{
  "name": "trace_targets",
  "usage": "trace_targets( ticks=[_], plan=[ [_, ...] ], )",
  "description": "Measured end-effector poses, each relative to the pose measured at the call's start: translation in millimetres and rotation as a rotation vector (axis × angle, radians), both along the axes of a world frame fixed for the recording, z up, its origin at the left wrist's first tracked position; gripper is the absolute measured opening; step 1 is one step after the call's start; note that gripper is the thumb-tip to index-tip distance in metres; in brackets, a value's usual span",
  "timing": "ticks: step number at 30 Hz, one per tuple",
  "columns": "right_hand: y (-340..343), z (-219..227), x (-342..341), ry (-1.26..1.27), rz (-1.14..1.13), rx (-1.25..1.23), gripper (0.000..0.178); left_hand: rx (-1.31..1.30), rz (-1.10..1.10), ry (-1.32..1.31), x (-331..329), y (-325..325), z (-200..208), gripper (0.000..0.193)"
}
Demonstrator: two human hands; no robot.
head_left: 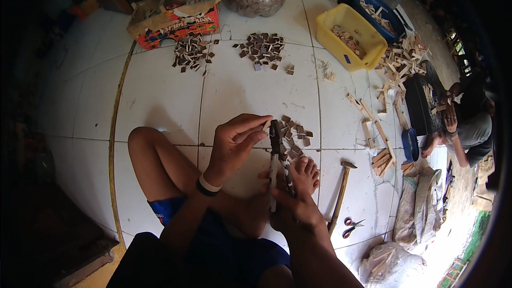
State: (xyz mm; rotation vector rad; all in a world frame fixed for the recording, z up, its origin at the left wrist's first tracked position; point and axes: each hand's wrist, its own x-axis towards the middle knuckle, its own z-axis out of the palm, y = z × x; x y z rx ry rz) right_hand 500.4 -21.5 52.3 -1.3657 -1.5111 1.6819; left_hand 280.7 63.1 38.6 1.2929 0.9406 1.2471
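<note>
My left hand [233, 141] pinches a small thin wooden piece [266, 126] between thumb and fingertips, beside the dark head of a plier-like hand tool [275, 141]. My right hand [300, 208] is wrapped round the tool's two long handles, which look worn white and black. The tool points away from me, and its exact kind is hard to make out. Whether the wooden piece touches the jaws cannot be told. Just right of the tool's head lies a small heap of brown square wooden pieces [295, 133], close to my bare foot [306, 173].
A hammer [341, 192] and scissors [352, 228] lie to the right. Farther off are two piles of brown squares [192, 53] [262, 50], a cardboard box [176, 18], and a yellow tub [349, 37]. Wood strips [378, 128] are scattered near another person [453, 120] at right.
</note>
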Motion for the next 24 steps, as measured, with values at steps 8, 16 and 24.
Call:
trace_targets(
  ticks=[8, 16, 24],
  plan=[
    [-3.4, -29.6, -11.2, -0.357, 0.001, -0.14, 0.051, 0.039, -0.058, 0.007, -4.6, -3.1, 3.6, 0.034],
    [-4.1, -22.4, -19.9, 0.242, -0.082, -0.224, 0.051, 0.074, -0.006, -0.037, -5.8, -0.9, 1.7, 0.033],
    [-3.8, -31.5, -12.7, 0.318, -0.001, -0.2, 0.061, 0.069, -0.015, -0.031, -2.5, -3.7, 1.5, 0.034]
  ],
)
